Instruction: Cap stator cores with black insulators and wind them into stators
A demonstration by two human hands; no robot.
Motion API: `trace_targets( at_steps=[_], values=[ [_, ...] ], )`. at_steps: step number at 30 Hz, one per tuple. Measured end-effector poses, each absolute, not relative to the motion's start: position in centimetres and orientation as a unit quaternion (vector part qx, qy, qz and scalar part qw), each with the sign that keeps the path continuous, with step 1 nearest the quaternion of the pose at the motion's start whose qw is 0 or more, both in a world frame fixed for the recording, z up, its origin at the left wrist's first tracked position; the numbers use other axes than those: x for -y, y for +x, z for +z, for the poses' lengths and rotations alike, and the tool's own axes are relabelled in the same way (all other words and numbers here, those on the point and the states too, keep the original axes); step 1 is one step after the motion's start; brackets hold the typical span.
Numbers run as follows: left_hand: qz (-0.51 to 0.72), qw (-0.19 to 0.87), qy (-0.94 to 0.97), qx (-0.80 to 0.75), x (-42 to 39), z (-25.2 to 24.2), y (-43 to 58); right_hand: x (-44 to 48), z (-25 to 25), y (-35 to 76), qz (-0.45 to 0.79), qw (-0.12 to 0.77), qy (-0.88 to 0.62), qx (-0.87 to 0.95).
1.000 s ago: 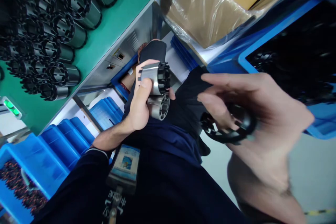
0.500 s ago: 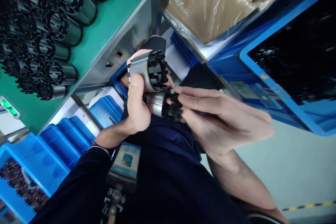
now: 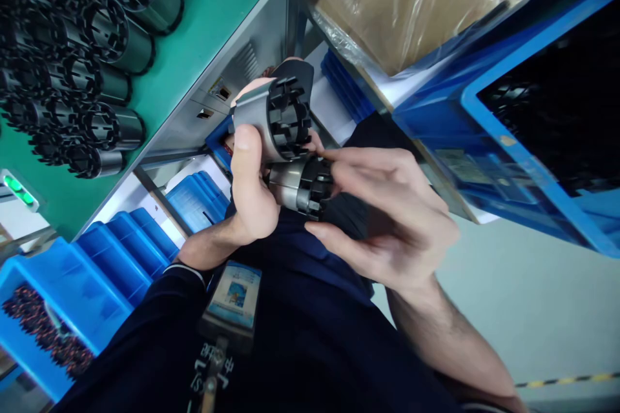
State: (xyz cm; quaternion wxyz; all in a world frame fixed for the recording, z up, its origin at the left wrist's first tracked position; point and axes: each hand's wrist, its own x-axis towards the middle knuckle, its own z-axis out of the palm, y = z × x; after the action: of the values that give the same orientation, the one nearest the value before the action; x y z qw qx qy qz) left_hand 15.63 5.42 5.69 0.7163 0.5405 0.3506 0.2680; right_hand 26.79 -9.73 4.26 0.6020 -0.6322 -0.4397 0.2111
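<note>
Left hand (image 3: 252, 187) grasps two steel cylinders (image 3: 276, 135); right hand (image 3: 387, 219) pinches the black insert (image 3: 320, 184). Right of them, blue crate (image 3: 527, 161) holds black parts.

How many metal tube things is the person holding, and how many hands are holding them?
Grey metal cylinders with black slotted plastic ends: 2, the upper cylinder and the lower cylinder
Bare hands: 2, the left hand and the right hand
Total: 4

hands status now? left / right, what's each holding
Left hand: closed, holding two metal cylinders, one above the other.
Right hand: fingertips pinching a black plastic ring at the lower cylinder's end.
</note>
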Motion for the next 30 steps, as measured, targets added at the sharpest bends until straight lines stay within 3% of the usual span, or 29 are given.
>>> trace_targets(
  at_steps=[3,10,21,30],
  values=[
    [0.298,0.752,0.486,-0.331,-5.1,5.7,15.6,9.8,4.5,26.8,0.241,0.601,-0.634,0.423],
    [0.333,0.74,0.463,-0.356,-4.6,5.5,15.9,9.5,4.1,27.2,0.172,0.601,-0.624,0.468],
    [0.291,0.753,0.466,-0.363,-4.8,5.3,15.2,9.7,4.4,27.2,0.165,0.595,-0.623,0.48],
    [0.324,0.735,0.481,-0.35,-4.4,4.8,15.5,9.3,4.1,27.0,0.147,0.609,-0.624,0.467]
  ],
)
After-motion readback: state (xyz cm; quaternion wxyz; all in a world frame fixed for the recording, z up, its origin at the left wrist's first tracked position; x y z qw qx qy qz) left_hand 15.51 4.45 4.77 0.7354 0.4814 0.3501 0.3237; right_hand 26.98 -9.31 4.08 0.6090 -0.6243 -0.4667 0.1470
